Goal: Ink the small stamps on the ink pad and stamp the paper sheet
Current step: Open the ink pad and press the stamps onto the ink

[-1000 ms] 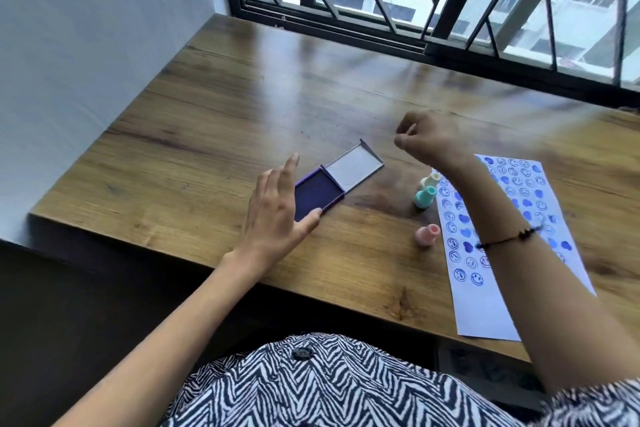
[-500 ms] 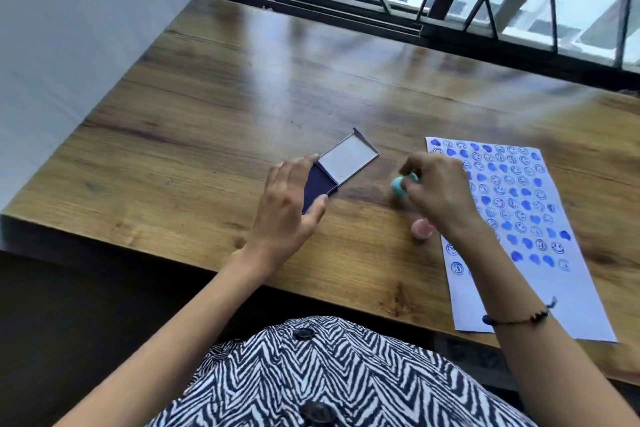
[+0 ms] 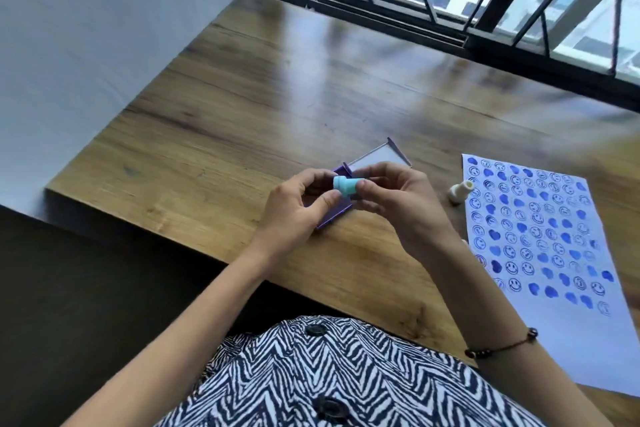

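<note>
A small teal stamp (image 3: 345,186) is held sideways between both hands just above the purple ink pad (image 3: 333,217), whose clear lid (image 3: 379,160) lies open behind. My left hand (image 3: 294,210) pinches the stamp's narrow end with thumb and fingers. My right hand (image 3: 403,206) grips its wider end. Both hands hide most of the pad. A cream stamp (image 3: 459,192) stands at the left edge of the white paper sheet (image 3: 568,329), which is covered with several rows of blue smileys and hearts. The pink stamp is hidden behind my right wrist.
The wooden table (image 3: 242,107) runs to a white wall (image 3: 86,28) on the left and a black barred window (image 3: 467,10) at the back. Its front edge is near my striped shirt (image 3: 329,374). A dark bead bracelet (image 3: 502,347) is on my right wrist.
My right hand picked the teal stamp off the table and carried it left over the ink pad. My left hand left the pad's edge and took the stamp's other end.
</note>
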